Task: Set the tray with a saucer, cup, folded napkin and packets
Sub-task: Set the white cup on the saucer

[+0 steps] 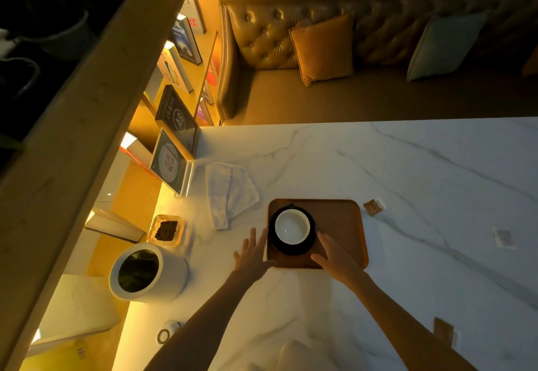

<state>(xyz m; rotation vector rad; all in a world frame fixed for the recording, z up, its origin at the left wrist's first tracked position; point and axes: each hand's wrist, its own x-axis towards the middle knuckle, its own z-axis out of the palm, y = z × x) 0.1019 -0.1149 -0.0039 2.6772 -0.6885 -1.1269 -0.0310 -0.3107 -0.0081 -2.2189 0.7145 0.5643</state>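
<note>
Both empty hands flanking cup [292,226]

Dim room, warm amber light. Tufted leather sofa [291,41] beyond white marble bench [436,181], orange cushion [323,47], pale cushion [445,44]; lit bookshelf [180,59] at left.

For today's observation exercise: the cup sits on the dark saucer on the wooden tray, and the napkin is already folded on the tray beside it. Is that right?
Not quite. The head view shows the cup on the dark saucer on the wooden tray, but the napkin lies on the marble table, left of the tray, not on it.
</note>
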